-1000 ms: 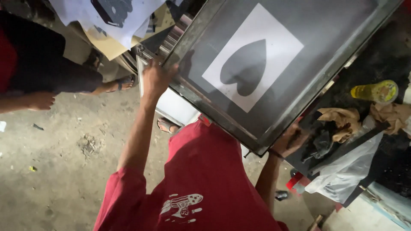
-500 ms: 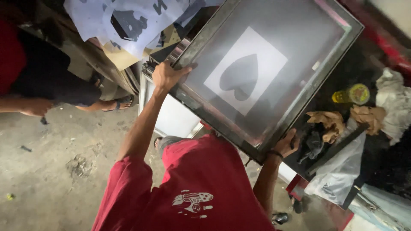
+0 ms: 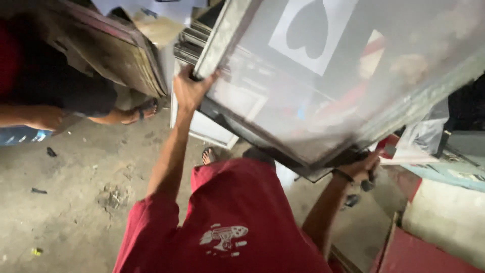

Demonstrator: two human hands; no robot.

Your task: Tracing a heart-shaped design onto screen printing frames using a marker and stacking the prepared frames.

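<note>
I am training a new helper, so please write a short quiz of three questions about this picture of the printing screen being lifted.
1. True or false: both hands grip the framed printing screen.
2. Which shape shows on the pale patch of the mesh? A) star B) heart C) circle
3. What does the person wear on the wrist of the right hand?

Key
1. True: the left hand holds the frame's left edge and the right hand holds its lower corner.
2. B: a dark heart shape sits in the pale square patch.
3. A dark band.
</note>
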